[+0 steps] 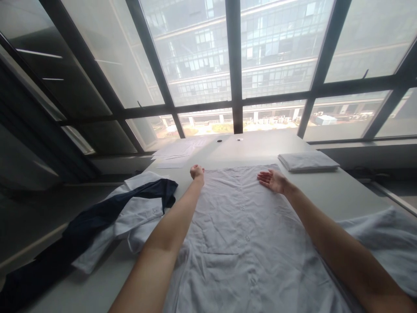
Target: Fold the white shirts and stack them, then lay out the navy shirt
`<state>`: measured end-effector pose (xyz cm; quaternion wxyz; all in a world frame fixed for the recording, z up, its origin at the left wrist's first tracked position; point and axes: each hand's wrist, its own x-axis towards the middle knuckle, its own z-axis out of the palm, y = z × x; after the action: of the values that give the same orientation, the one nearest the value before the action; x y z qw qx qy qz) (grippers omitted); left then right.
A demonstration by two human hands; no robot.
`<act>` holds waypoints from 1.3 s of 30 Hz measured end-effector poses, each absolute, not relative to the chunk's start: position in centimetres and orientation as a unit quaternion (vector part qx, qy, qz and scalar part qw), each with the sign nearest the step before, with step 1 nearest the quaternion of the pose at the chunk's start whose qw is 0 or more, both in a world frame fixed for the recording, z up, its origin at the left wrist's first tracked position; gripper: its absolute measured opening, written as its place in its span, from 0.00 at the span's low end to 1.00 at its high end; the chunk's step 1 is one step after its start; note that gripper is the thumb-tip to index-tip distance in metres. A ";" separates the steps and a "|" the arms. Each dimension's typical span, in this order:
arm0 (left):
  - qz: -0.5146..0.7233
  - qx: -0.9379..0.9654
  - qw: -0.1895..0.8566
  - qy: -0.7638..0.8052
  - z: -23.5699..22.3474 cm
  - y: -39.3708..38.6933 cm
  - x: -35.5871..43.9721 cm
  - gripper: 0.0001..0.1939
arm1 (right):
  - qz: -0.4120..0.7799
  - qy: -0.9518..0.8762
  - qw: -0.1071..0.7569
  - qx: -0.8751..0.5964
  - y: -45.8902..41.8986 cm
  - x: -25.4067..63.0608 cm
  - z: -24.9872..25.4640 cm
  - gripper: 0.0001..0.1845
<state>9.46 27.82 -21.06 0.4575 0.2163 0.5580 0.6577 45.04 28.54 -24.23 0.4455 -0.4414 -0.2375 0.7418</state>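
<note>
A white button-up shirt (241, 230) lies spread flat on the grey table (335, 191), front up, with its placket and a chest pocket showing. My left hand (197, 172) is at the shirt's far left corner, fingers curled shut on the hem. My right hand (272, 179) rests on the shirt's far edge, palm partly up, fingers stretched out and holding nothing.
A pile of white and dark navy garments (130, 208) hangs over the table's left side. A folded white cloth (308, 161) sits at the far right. Sheets of paper (177, 152) lie at the far left. A large window wall stands behind the table.
</note>
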 end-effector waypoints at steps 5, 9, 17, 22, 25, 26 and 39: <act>0.579 0.276 0.528 0.557 -22.1 27.1 12.5 0.13 | 0.741 -0.244 0.449 -0.436 28.5 45.2 -24.4 0.20; 0.541 0.320 0.527 0.572 -21.1 26.9 13.3 0.14 | 0.736 -0.256 0.453 -0.433 28.4 45.2 -24.5 0.19; 0.418 0.496 0.480 0.590 -19.3 22.0 15.1 0.09 | 0.717 -0.312 0.447 -0.434 27.9 45.2 -24.2 0.17; 0.227 0.699 0.381 0.560 -21.0 12.8 15.9 0.35 | 0.676 -0.436 0.409 -0.431 27.1 44.5 -20.5 0.06; 0.106 0.771 0.262 0.570 -22.2 7.2 16.2 0.40 | 0.538 -0.618 0.377 -0.432 24.7 43.7 -18.8 0.08; 0.092 0.782 0.218 0.576 -22.6 5.7 16.3 0.39 | 0.490 -0.662 0.365 -0.434 23.4 43.6 -18.8 0.10; 0.080 0.810 0.048 0.579 -25.9 -0.9 15.2 0.31 | 0.148 -0.819 0.190 -0.521 7.5 48.8 -28.5 0.37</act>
<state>15.18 -0.93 -25.86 0.0479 0.8103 0.5786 0.0798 48.84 7.51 -28.47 0.1895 -0.5206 -0.8192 0.1484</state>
